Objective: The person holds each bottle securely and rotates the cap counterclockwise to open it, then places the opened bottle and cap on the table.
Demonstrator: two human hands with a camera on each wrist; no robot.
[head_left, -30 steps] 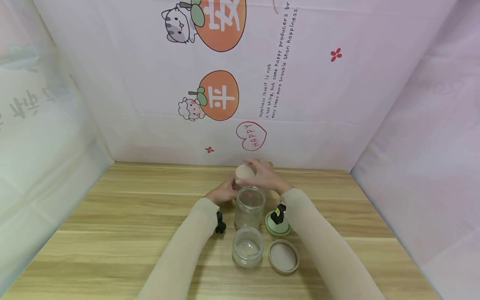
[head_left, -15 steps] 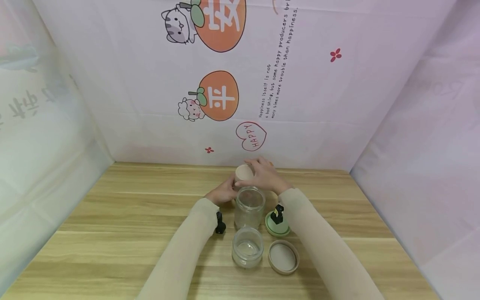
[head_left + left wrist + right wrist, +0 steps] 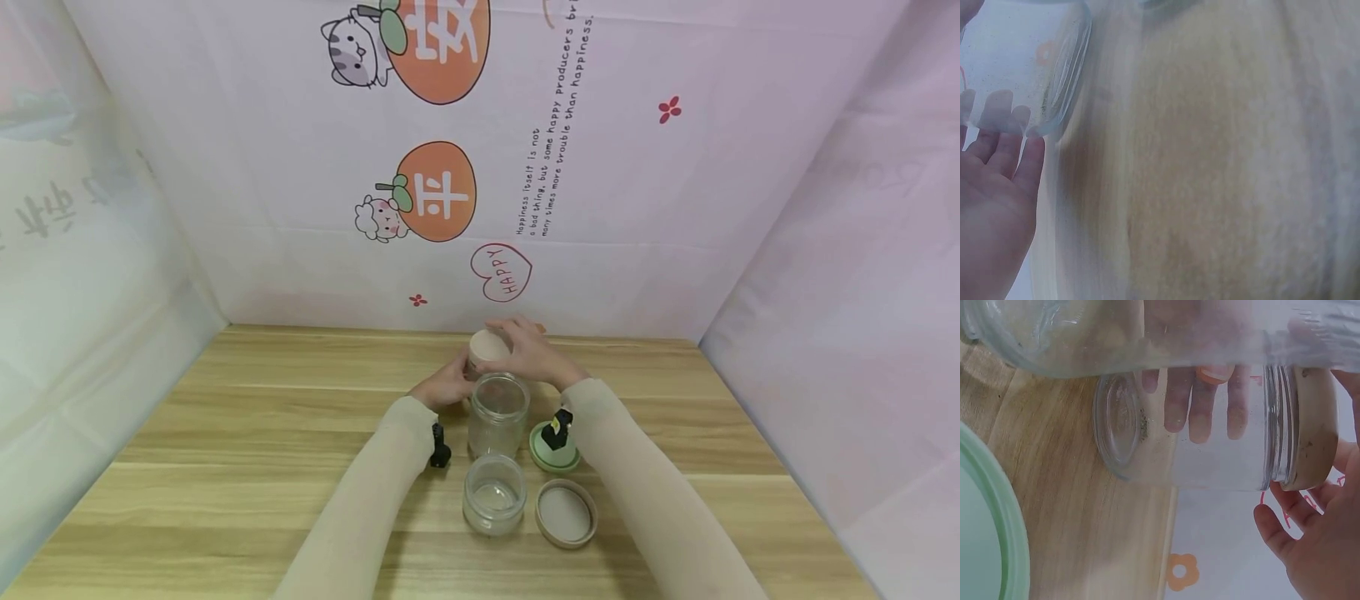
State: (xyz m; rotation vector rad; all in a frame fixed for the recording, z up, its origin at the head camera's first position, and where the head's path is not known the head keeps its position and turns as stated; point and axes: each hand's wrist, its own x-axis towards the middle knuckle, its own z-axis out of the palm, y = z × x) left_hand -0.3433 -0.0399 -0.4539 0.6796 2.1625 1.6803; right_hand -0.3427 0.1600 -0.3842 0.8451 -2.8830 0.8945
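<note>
At the back of the table, my two hands are on a glass jar (image 3: pixel 1222 465) topped with a beige lid (image 3: pixel 488 344). My left hand (image 3: pixel 446 386) holds the jar's glass body from the left, its fingers wrapped round the side. From the right, my right hand (image 3: pixel 531 357) grips the lid round its edge, thumb toward me. The lid sits on the jar's threaded neck in the right wrist view. In front stands a tall uncovered glass jar (image 3: pixel 497 429), partly overlapping the held one.
Nearest me stands a short uncovered glass jar (image 3: pixel 494 508), with a beige lid (image 3: pixel 566 515) lying inside up to its right. A green lid (image 3: pixel 553 460) lies beside the tall jar, partly under my right wrist camera. A printed cloth wall (image 3: pixel 600 283) rises behind the table.
My right wrist has tilted slightly back and forth while the hand stays on the lid. My left hand and the jars and lids on the table keep their places.
</note>
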